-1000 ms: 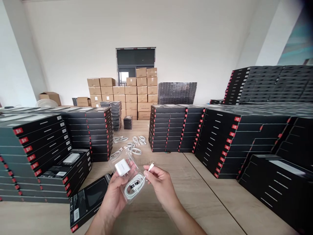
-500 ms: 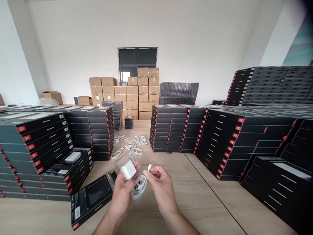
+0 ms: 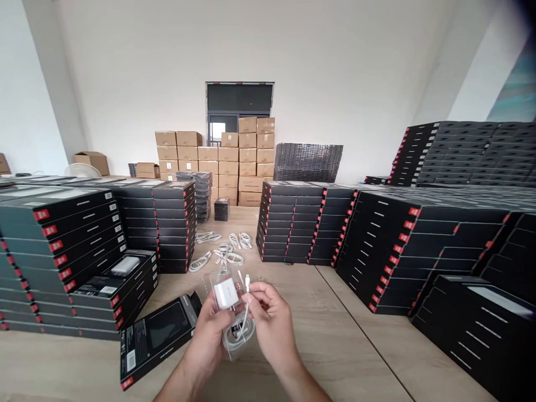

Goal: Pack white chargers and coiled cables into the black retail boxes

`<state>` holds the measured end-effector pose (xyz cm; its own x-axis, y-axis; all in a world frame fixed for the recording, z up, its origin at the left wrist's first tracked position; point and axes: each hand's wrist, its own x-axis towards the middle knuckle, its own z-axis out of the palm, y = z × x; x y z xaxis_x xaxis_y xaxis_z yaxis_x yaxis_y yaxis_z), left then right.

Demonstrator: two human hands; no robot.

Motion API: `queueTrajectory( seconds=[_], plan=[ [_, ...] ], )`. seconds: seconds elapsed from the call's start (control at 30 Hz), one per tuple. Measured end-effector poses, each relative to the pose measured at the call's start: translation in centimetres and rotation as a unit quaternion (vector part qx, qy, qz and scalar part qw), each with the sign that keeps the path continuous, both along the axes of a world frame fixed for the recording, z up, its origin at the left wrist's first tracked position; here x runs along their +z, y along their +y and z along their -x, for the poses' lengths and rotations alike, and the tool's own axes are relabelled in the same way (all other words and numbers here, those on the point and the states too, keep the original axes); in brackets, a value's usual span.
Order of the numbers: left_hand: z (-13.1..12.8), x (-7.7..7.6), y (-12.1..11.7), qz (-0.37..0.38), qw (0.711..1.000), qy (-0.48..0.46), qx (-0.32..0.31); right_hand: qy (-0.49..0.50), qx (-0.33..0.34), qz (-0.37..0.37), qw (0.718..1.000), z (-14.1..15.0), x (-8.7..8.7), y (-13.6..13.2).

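A white, blocky power adapter (image 3: 226,292) is sitting in a clear plastic tray (image 3: 230,354) at the lower centre of the frame. A coiled white cable (image 3: 228,338) with a dark band is lying in the tray's lower part. The left hand (image 3: 211,329) is clamping the tray's side, its thumb pressing near the adapter. The right hand (image 3: 272,321) is pinching the cable near its upright white connector (image 3: 247,280), thumb and forefinger closing together on it.

Left of the hands, a flat black box (image 3: 157,338) with a red corner label is lying on the wood-grain counter (image 3: 326,335), a dark flap standing up at its far end. Beyond the tray, loose white cables (image 3: 234,258) are resting in coils. Tall stacks of black boxes (image 3: 304,223) are flanking them; a second white adapter (image 3: 125,266) is resting on a lower stack at left. Brown cardboard cartons (image 3: 228,167) are standing piled below the window (image 3: 239,99).
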<state>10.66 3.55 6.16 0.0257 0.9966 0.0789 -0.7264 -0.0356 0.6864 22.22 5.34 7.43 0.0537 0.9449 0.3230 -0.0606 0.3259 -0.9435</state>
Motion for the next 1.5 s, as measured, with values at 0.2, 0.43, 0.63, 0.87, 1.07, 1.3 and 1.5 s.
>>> queueTrajectory(
  seconds=[0.2,0.43,0.63,0.87,1.07,1.3,1.5],
  plan=[
    [-0.1,0.2,0.0,0.008,1.0,-0.02,-0.005,-0.109,0.033,0.006,0.993,-0.8,0.2,0.3],
    [0.0,-0.1,0.1,0.013,1.0,-0.013,-0.015,-0.248,0.036,-0.046,0.967,-1.6,0.2,0.6],
    [0.1,-0.4,0.2,0.02,0.999,-0.015,-0.031,-0.512,-0.035,-0.145,0.846,-1.4,0.3,0.3],
    [0.4,-0.7,0.1,0.031,0.998,-0.02,-0.043,-0.587,-0.039,-0.139,0.796,-0.9,0.5,0.1],
    [1.6,-0.1,0.0,0.071,0.996,-0.053,-0.033,-0.469,-0.01,-0.117,0.875,-1.9,0.9,-0.1],
    [2.3,-0.1,0.3,0.052,0.995,-0.082,-0.033,-0.388,0.107,-0.108,0.909,-1.8,0.2,0.6],
    [2.6,0.1,0.0,0.092,0.991,-0.092,-0.041,-0.396,0.103,-0.136,0.902,-1.7,-0.2,0.5]
  ],
)
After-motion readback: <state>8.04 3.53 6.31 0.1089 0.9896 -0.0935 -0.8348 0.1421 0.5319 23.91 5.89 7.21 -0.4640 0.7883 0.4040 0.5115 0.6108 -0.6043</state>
